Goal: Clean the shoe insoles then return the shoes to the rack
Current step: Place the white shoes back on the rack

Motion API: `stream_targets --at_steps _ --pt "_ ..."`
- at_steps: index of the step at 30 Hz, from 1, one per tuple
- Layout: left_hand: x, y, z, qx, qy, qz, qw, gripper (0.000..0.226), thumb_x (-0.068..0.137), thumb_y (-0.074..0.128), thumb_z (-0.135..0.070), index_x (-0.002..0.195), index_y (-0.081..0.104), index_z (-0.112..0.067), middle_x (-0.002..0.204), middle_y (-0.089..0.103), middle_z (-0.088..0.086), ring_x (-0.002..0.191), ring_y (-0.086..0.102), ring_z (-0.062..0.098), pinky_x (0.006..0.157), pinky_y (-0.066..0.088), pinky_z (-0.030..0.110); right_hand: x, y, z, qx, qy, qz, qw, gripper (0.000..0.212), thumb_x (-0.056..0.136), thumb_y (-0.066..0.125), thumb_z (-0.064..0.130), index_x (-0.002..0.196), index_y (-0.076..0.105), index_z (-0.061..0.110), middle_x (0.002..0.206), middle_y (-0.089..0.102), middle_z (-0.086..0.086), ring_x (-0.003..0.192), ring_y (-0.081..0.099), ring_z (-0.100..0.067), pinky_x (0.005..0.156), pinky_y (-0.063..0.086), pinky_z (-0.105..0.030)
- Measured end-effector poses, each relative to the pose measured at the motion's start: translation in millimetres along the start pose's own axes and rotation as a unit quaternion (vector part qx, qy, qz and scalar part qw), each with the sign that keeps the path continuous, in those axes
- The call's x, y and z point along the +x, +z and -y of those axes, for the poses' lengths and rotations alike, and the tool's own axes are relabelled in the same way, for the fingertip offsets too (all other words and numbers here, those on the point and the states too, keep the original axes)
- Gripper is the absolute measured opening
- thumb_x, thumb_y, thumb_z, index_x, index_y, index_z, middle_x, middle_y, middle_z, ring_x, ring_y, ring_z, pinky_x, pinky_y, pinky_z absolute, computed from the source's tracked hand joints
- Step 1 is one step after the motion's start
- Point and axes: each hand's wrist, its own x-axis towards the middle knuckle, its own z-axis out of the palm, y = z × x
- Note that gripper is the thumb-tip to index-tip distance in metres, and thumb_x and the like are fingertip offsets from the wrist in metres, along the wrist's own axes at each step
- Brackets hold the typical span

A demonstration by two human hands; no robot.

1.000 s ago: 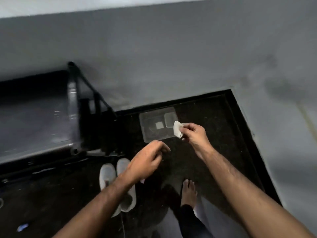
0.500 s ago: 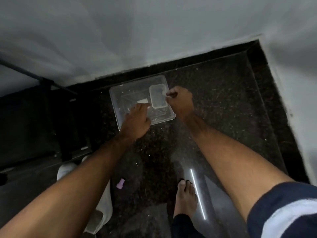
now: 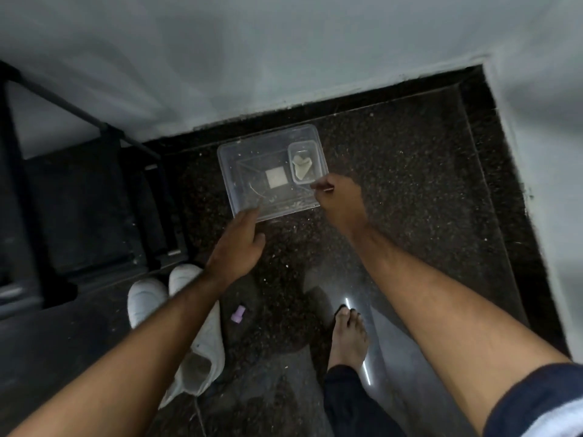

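A pair of white shoes [image 3: 202,335] stands on the dark floor at lower left, partly hidden by my left forearm. Ahead lies a clear plastic container [image 3: 243,190] holding a white square pad [image 3: 275,177] and a small clear tub [image 3: 310,146]. A crumpled white wipe [image 3: 301,164] lies in that tub. My left hand [image 3: 238,247] hovers at the container's near left corner, fingers relaxed and holding nothing. Just off the tub's near right corner, my right hand [image 3: 342,203] has loosely curled fingers and nothing visible in them.
A black shoe rack [image 3: 82,203] stands at left against the white wall [image 3: 284,58]. A small purple object [image 3: 238,313] lies on the floor beside the shoes. My bare foot [image 3: 348,335] is planted right of it. The wall corner closes the right side.
My right hand carried the white wipe to the small tub and let it go there. Both hands have since drawn back toward me from the container.
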Motion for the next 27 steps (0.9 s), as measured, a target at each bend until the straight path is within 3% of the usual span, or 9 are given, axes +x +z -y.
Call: stream_targets --at_steps 2,5,8,12,15,18,21,24,27 --pt "-50.2 -14.5 0.8 -0.012 -0.002 0.018 1.000 0.051 0.097 0.056 -0.004 0.146 0.046 -0.007 0.145 0.048 0.016 0.132 0.050 0.031 0.110 0.037 0.024 -39.2 -1.4 15.7 0.019 0.015 -0.010 1.000 0.021 0.088 0.063 0.004 0.103 0.077 0.011 0.099 0.076 -0.001 0.087 0.066 -0.006 0.073 0.042 0.001" --pt "-131.9 -37.4 14.1 -0.032 -0.032 0.062 0.997 0.042 0.098 0.053 0.001 0.140 0.053 -0.006 0.135 0.049 0.009 0.098 0.063 0.020 0.081 0.039 -0.001 -113.4 7.4 42.2 0.040 0.041 -0.007 0.998 0.018 0.088 0.064 0.007 0.099 0.077 0.014 0.097 0.077 0.002 0.090 0.069 -0.009 0.086 0.050 -0.017" --pt "-205.9 -66.9 46.8 -0.015 -0.019 0.082 0.996 0.042 0.096 0.057 -0.001 0.137 0.057 -0.007 0.132 0.057 0.012 0.116 0.059 0.025 0.099 0.038 0.018 -199.6 27.7 69.4 0.048 0.062 0.017 0.997 0.017 0.088 0.065 0.007 0.098 0.077 0.014 0.096 0.076 0.003 0.089 0.069 -0.008 0.085 0.051 -0.020" --pt "-292.1 -117.7 102.8 -0.003 -0.047 0.107 0.993 0.037 0.095 0.058 -0.002 0.131 0.061 -0.009 0.124 0.060 0.009 0.116 0.058 0.025 0.099 0.043 0.033 -315.2 82.6 100.7 0.051 0.116 0.024 0.992 0.016 0.085 0.066 0.010 0.093 0.074 0.021 0.087 0.072 0.010 0.077 0.064 -0.003 0.073 0.048 -0.020" --pt "-323.6 -142.7 148.1 0.017 -0.047 0.130 0.990 0.040 0.091 0.060 -0.009 0.132 0.060 -0.009 0.127 0.061 0.016 0.120 0.059 0.033 0.103 0.047 0.044 -368.4 138.9 109.9 0.043 0.123 0.038 0.991 0.017 0.083 0.065 0.011 0.091 0.070 0.025 0.102 0.074 0.003 0.096 0.069 -0.015 0.087 0.054 -0.032" --pt "-335.2 -142.7 193.7 0.022 -0.083 0.122 0.989 0.042 0.092 0.061 -0.008 0.133 0.057 -0.002 0.130 0.062 0.021 0.124 0.059 0.033 0.103 0.047 0.043 -393.8 199.3 109.8 -0.002 0.110 0.080 0.991 0.015 0.080 0.062 0.012 0.093 0.067 0.018 0.099 0.071 -0.005 0.096 0.068 -0.026 0.085 0.056 -0.041" --pt "-341.8 -120.9 227.1 0.004 -0.138 0.127 0.982 0.046 0.096 0.060 -0.004 0.140 0.050 -0.005 0.137 0.058 0.017 0.127 0.057 0.030 0.094 0.042 0.030 -409.7 252.8 99.8 -0.008 0.119 0.094 0.988 0.020 0.080 0.058 0.012 0.096 0.060 0.024 0.106 0.068 -0.003 0.097 0.067 -0.026 0.086 0.057 -0.044" --pt "-334.8 -89.7 259.0 0.011 -0.158 0.137 0.978 0.054 0.096 0.062 -0.009 0.147 0.044 -0.006 0.142 0.055 0.018 0.128 0.055 0.029 0.095 0.041 0.027 -403.8 294.7 81.2 -0.034 0.120 0.127 0.984 0.049 0.088 0.058 0.013 0.136 0.053 0.022 0.138 0.057 -0.008 0.125 0.056 -0.030 0.102 0.049 -0.040" --pt "-318.7 -64.0 282.2 0.040 -0.162 0.149 0.975 0.060 0.098 0.062 -0.018 0.152 0.039 -0.007 0.147 0.052 0.017 0.132 0.053 0.030 0.105 0.039 0.033 -384.5 326.5 64.9 -0.059 0.113 0.140 0.982 0.059 0.091 0.059 0.012 0.147 0.043 0.013 0.147 0.049 -0.012 0.135 0.048 -0.030 0.107 0.043 -0.039"
